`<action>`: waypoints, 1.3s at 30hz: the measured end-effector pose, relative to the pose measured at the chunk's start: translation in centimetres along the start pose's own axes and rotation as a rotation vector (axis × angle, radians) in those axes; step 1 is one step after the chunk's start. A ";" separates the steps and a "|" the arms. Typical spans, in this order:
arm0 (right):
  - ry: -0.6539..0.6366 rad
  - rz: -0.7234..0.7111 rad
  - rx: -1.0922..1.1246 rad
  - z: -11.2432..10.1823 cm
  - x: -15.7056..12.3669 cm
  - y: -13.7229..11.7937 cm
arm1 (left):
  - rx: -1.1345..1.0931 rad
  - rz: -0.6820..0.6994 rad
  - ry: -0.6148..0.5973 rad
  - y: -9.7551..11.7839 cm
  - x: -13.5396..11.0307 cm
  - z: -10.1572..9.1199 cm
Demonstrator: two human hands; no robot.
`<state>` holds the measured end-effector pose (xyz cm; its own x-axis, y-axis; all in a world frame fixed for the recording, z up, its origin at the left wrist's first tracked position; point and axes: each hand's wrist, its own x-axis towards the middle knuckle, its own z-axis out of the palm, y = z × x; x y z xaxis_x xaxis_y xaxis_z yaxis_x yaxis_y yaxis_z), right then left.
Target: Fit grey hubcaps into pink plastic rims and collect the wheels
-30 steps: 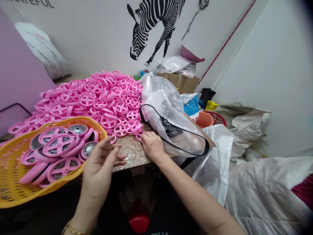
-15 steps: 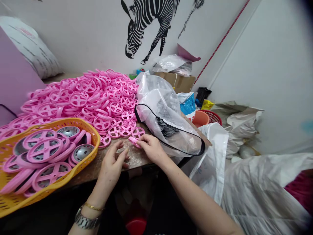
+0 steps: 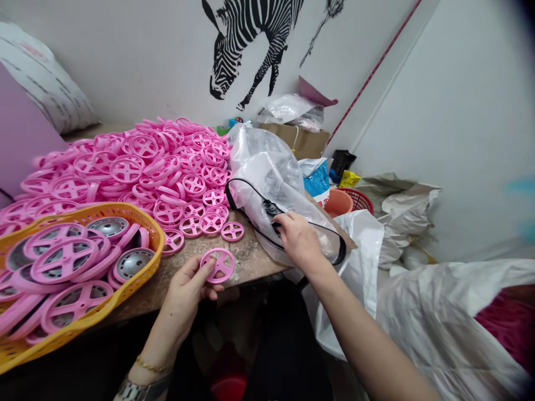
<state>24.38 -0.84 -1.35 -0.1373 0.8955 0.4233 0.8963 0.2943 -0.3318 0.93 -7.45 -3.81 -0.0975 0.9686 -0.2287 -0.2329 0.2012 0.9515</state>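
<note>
We hold one pink wheel (image 3: 218, 265) at the near edge of the desk (image 3: 251, 260) and reach into a clear bag (image 3: 267, 161).

Nearest us, our left hand (image 3: 188, 289) has its grip closed on the pink wheel, thumb and fingertips pinching the rim, so it sits tilted just above the desk edge, right of the yellow basket (image 3: 144, 221), which holds pink wheels fitted with silver hubs. To the right, our right hand (image 3: 298, 240) lies at the black-rimmed mouth of the clear bag, fingers curled toward the dark grey discs (image 3: 271, 209) inside; we cannot tell whether that grip is closed on one. A few loose wheels lie flat just beyond the held one, and behind them the heap of pink wheels (image 3: 137, 161) fills the far left of the desk. Far right stand a cardboard box (image 3: 309, 143) and an orange tub (image 3: 337, 204); a zebra picture (image 3: 246, 39) marks the far wall.
</note>
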 end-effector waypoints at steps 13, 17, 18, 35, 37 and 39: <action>0.189 -0.065 0.137 1.7 1.2 2.7 | 0.028 -0.069 -0.009 -1.0 -0.5 -0.1; 0.306 0.048 0.491 0.1 -0.4 2.0 | 0.022 -0.110 -0.065 -0.6 -0.8 0.5; 0.300 0.096 0.602 -0.2 -0.9 1.6 | 0.008 -0.116 -0.079 -0.5 -0.9 0.8; 0.082 -0.428 0.586 1.5 -7.1 -2.8 | -0.156 -0.245 -0.310 -0.6 -2.3 1.8; 0.070 -0.433 0.585 1.7 -7.3 -3.0 | -0.143 -0.230 -0.282 -0.9 -2.2 1.8; 0.033 -0.419 0.625 1.8 -7.6 -3.2 | -0.118 -0.205 -0.245 -1.1 -2.1 1.8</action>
<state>21.79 -7.95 -5.01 -0.3923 0.6594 0.6413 0.3642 0.7516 -0.5500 3.14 -9.42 -4.04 0.1953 0.9188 -0.3430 -0.3349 0.3911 0.8572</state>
